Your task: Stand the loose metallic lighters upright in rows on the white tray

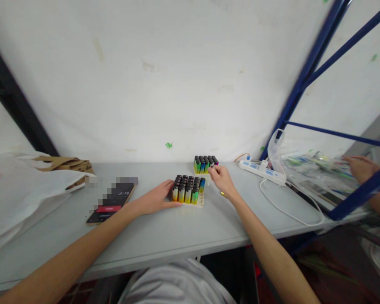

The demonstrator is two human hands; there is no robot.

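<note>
A white tray [194,204] stands at the middle of the table, filled with rows of black-topped lighters [185,190] in yellow, green and blue; some slots along its right side hold none. My left hand [161,195] grips this tray at its left edge, thumb at the front and fingers behind. Behind it, near the wall, is a second group of upright lighters [202,165]. My right hand [221,179] is at that group's right front corner, fingertips pinched together. A small shiny tip shows between them, too small to name. Something small and yellow [223,194] shows beside the right wrist.
Left of me, a phone [114,202] lies on the grey table [177,232], with a white plastic bag [25,190] and brown cardboard [66,164] beyond. On the right are a power strip [262,170], its white cable, a blue rack post [299,88] and another person's hand [362,169].
</note>
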